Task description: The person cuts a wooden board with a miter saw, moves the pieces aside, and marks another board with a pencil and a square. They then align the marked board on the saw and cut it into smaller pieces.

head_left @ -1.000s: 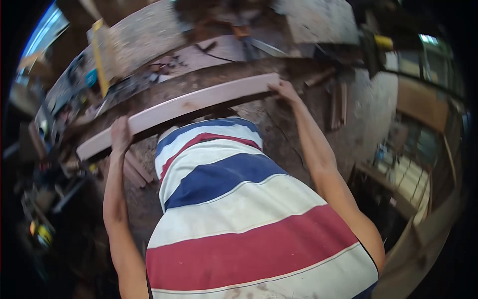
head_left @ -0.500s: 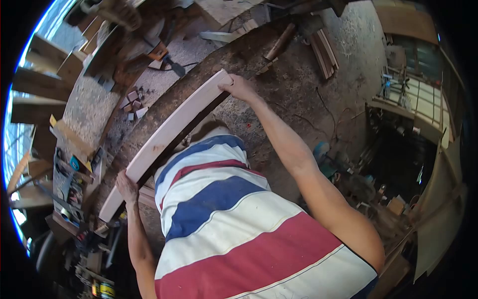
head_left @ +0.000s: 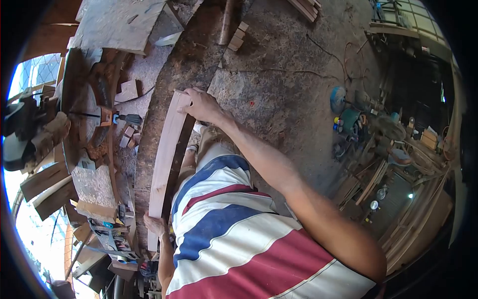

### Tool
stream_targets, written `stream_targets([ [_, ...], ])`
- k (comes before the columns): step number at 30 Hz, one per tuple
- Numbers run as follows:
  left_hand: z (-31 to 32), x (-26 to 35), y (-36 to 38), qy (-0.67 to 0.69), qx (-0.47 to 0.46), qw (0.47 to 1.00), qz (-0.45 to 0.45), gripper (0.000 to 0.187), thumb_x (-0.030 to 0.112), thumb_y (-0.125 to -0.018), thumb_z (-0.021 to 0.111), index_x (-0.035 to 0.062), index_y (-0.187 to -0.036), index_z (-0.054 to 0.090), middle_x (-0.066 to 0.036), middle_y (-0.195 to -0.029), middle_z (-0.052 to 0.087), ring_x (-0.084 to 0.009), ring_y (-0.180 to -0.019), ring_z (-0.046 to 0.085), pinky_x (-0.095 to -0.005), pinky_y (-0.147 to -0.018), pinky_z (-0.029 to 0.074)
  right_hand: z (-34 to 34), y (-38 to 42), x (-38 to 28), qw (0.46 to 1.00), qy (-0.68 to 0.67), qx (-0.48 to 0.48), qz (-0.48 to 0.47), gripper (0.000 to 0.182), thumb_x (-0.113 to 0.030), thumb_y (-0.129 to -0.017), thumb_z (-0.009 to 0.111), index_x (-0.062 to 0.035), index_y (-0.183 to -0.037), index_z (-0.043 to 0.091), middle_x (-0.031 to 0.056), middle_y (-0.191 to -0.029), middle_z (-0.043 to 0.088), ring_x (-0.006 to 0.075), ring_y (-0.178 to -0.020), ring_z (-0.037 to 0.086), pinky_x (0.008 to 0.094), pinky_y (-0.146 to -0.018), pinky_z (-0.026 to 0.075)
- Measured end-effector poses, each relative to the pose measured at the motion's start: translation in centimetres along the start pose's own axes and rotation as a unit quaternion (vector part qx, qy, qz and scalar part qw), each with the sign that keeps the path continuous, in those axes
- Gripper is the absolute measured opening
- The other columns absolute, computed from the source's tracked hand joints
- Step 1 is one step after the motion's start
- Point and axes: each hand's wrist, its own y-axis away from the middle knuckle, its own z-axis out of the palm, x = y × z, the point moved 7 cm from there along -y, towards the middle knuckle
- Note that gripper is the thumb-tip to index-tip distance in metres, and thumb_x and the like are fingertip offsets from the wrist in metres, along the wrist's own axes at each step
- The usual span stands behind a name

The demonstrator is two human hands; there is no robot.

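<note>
- Nearest the camera, the striped shirt (head_left: 234,234) fills the lower middle of the view and hides the person's body below it.
- The left hand (head_left: 155,225) grips the near end of one pale wooden plank (head_left: 166,159); its grip seems to be wrapped round the plank's edge, though the fingers are small and partly hidden, so I cannot tell for sure.
- The plank is held in the air over the floor (head_left: 279,94), clear of it, its long axis running from the near left hand away to the far hand, roughly up the view with a slight lean to the right.
- The right hand (head_left: 199,105) holds the far end, its grip pinching the plank's end corner, fingers on top.
- One foot in a sandal (head_left: 195,144) shows just beside the plank, under it.
- Left of the plank stands a cluttered bench (head_left: 92,184) with offcuts and tools, near but apart.
- Farther off, two small wood blocks (head_left: 237,37) lie on the sawdust-strewn floor.
</note>
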Motion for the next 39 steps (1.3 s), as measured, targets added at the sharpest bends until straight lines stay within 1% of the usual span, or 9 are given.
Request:
stream_targets([
  [13,-0.4,-0.1,-0.3,-0.021,-0.044,0.999,-0.025,0.049,0.019,-0.079,0.076,0.0002,-0.122,0.059,-0.027,-0.116,0.065,-0.0489,-0.117,0.060,-0.0565,-0.103,0.047,-0.5,0.0,-1.0,0.999,0.033,-0.026,-0.025,0.062,-0.042,-0.093,0.082,0.0021,-0.134,0.066,0.0248,-0.126,0.070,0.0430,-0.120,0.069,0.0516,-0.101,0.055],
  [16,0.5,-1.4,-0.5,-0.035,-0.063,0.997,-0.009,0.058,0.029,-0.084,0.074,-0.0027,-0.131,0.059,-0.028,-0.121,0.065,-0.0497,-0.118,0.061,-0.0571,-0.104,0.047,-1.7,0.5,-2.4,0.998,0.040,-0.024,-0.037,0.061,-0.042,-0.093,0.082,-0.0004,-0.136,0.068,0.0221,-0.126,0.071,0.0410,-0.119,0.069,0.0502,-0.101,0.055],
  [18,0.9,-2.0,0.2,0.004,0.010,0.994,0.104,0.079,0.040,-0.088,0.066,-0.0064,-0.151,0.051,-0.030,-0.131,0.065,-0.0505,-0.123,0.059,-0.0568,-0.107,0.045,-0.7,-0.4,-0.3,0.997,0.050,-0.008,-0.056,0.059,-0.043,-0.089,0.084,-0.0024,-0.132,0.073,0.0207,-0.129,0.074,0.0388,-0.122,0.070,0.0467,-0.104,0.055],
  [21,0.7,-0.9,0.6,0.037,0.032,0.997,0.057,0.069,0.001,-0.081,0.068,-0.0051,-0.148,0.055,-0.028,-0.134,0.066,-0.0454,-0.129,0.060,-0.0524,-0.112,0.045,-0.2,-1.2,0.5,0.998,0.046,-0.027,-0.046,0.051,-0.027,-0.091,0.086,-0.0020,-0.133,0.074,0.0177,-0.122,0.078,0.0278,-0.114,0.075,0.0399,-0.101,0.056],
  [23,-0.2,-0.3,0.1,0.057,0.011,0.998,-0.013,0.052,-0.004,-0.080,0.067,-0.0017,-0.131,0.062,-0.025,-0.119,0.067,-0.0450,-0.117,0.062,-0.0525,-0.104,0.048,-0.1,-1.6,0.3,0.995,-0.001,-0.080,-0.053,0.046,-0.025,-0.096,0.084,-0.0004,-0.133,0.074,0.0116,-0.118,0.080,0.0191,-0.106,0.074,0.0363,-0.097,0.057],
  [26,-1.6,0.2,0.4,0.073,0.064,0.995,0.016,0.050,-0.003,-0.077,0.069,0.0008,-0.126,0.061,-0.021,-0.113,0.064,-0.0414,-0.110,0.061,-0.0510,-0.100,0.048,0.1,-2.5,0.3,0.989,0.019,-0.133,-0.059,0.050,-0.032,-0.097,0.083,0.0013,-0.133,0.073,0.0051,-0.109,0.079,0.0123,-0.097,0.072,0.0297,-0.081,0.057],
  [30,-2.8,-2.7,2.3,0.062,0.128,0.988,0.062,0.065,-0.002,-0.079,0.066,0.0009,-0.143,0.054,-0.019,-0.127,0.064,-0.0372,-0.124,0.060,-0.0477,-0.111,0.046,0.0,-3.2,0.4,0.984,0.049,-0.172,-0.013,0.045,-0.029,-0.099,0.081,0.0018,-0.131,0.074,0.0063,-0.110,0.079,0.0160,-0.099,0.071,0.0322,-0.085,0.057],
  [32,0.2,-9.4,4.3,0.023,0.111,0.994,0.000,0.064,0.001,-0.079,0.069,0.0016,-0.142,0.055,-0.018,-0.131,0.063,-0.0365,-0.127,0.059,-0.0481,-0.114,0.044,-0.1,-2.9,0.0,0.983,0.072,-0.169,0.028,0.046,-0.039,-0.100,0.080,-0.0054,-0.130,0.076,0.0022,-0.107,0.076,0.0118,-0.092,0.071,0.0283,-0.061,0.057],
  [39,1.3,-17.3,6.3,-0.029,0.096,0.995,-0.016,0.028,0.008,-0.081,0.070,0.0085,-0.107,0.060,-0.011,-0.105,0.063,-0.0303,-0.109,0.063,-0.0437,-0.098,0.048,-0.1,-3.2,0.9,0.975,0.087,-0.182,0.094,0.048,-0.048,-0.102,0.077,-0.0096,-0.131,0.072,0.0055,-0.104,0.075,0.0156,-0.079,0.071,0.0294,-0.061,0.060],
])
